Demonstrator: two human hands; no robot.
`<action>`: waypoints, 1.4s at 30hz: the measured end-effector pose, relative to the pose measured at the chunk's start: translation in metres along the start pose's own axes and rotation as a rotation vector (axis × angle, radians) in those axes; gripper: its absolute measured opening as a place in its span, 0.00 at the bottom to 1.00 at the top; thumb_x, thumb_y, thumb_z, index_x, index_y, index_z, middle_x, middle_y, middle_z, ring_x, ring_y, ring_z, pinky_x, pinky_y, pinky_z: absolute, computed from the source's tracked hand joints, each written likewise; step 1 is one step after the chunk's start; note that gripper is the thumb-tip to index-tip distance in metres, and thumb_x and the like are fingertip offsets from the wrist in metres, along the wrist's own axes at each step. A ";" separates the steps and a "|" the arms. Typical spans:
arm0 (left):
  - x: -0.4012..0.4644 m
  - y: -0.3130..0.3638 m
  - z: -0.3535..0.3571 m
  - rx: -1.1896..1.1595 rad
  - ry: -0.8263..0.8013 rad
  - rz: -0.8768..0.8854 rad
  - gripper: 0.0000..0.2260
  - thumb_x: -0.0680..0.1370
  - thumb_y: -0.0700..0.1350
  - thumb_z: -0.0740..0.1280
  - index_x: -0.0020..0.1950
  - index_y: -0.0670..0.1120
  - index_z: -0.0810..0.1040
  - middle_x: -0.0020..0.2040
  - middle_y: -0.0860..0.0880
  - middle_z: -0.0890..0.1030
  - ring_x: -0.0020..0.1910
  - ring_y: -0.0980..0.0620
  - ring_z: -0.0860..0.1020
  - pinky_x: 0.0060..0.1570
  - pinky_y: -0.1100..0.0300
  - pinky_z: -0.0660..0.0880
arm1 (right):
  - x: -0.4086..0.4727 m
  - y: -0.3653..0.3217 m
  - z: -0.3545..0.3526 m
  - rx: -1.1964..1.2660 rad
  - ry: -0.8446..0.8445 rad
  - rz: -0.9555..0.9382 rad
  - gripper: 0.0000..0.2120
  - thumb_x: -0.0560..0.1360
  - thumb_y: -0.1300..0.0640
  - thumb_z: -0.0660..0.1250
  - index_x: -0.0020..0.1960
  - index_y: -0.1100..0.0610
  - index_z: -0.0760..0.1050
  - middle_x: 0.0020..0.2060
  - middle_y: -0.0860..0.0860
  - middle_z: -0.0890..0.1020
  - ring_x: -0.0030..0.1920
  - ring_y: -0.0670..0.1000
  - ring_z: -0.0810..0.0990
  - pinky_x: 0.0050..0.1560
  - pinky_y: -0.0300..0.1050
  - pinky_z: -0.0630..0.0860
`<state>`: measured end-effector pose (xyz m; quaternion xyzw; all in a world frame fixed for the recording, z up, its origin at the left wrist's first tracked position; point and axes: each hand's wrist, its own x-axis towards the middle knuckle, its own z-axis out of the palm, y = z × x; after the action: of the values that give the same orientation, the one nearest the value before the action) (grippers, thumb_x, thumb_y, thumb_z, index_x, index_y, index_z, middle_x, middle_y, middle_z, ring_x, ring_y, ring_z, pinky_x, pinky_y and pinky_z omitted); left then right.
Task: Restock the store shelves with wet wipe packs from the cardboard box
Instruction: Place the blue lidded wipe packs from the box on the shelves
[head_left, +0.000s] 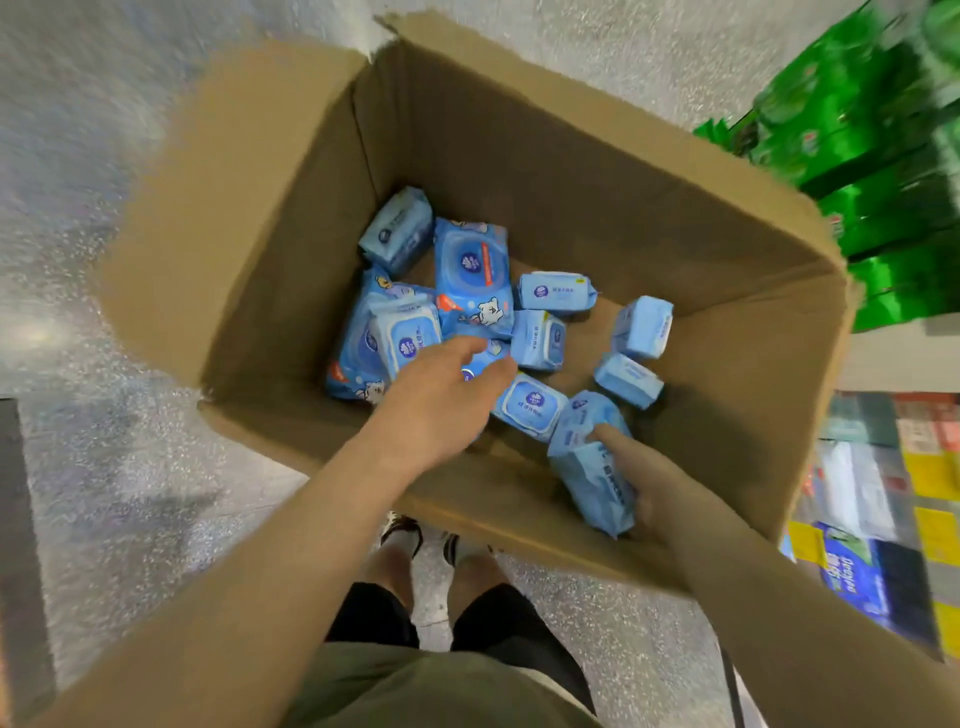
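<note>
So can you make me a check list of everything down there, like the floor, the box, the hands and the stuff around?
Surface: speckled grey floor; the cardboard box stands on it, flaps open.
Job's things: blue wet wipe packs lie loose in the box bottom, large and small mixed. One small pack is held near the box's front wall.
Clutter: nothing seen.
Hands: left hand reaches in over the packs, fingers loose, holding nothing. Right hand grips the small pack.
Cables: nothing seen.
Surroundings: green packaged goods stacked at the right; lower shelf stock blurred, kind unclear. The person's shoes show below the box.
</note>
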<state>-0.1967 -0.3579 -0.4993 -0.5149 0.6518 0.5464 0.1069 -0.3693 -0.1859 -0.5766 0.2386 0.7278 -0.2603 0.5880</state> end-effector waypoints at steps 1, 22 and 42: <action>-0.004 0.005 0.001 -0.038 -0.012 -0.013 0.25 0.80 0.62 0.63 0.75 0.53 0.72 0.74 0.52 0.73 0.71 0.53 0.72 0.67 0.60 0.64 | -0.017 0.002 -0.002 -0.008 -0.024 -0.002 0.11 0.82 0.51 0.64 0.49 0.58 0.80 0.32 0.55 0.86 0.30 0.54 0.84 0.30 0.42 0.80; -0.082 0.109 0.049 -1.158 -0.106 0.033 0.33 0.70 0.43 0.80 0.71 0.51 0.72 0.58 0.47 0.86 0.53 0.45 0.86 0.51 0.40 0.83 | -0.229 0.037 -0.040 -0.163 0.574 -1.116 0.58 0.62 0.27 0.74 0.82 0.48 0.52 0.73 0.44 0.62 0.73 0.44 0.64 0.73 0.48 0.66; -0.242 0.271 0.207 -0.897 -0.329 0.543 0.24 0.76 0.46 0.74 0.69 0.42 0.73 0.50 0.49 0.83 0.39 0.57 0.83 0.32 0.63 0.78 | -0.309 0.127 -0.246 1.074 -0.202 -1.080 0.22 0.75 0.54 0.70 0.68 0.58 0.77 0.62 0.59 0.83 0.62 0.61 0.83 0.63 0.62 0.78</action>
<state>-0.3898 -0.0878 -0.2446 -0.2312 0.4391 0.8519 -0.1674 -0.4066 0.0589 -0.2438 0.0779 0.4596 -0.8498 0.2461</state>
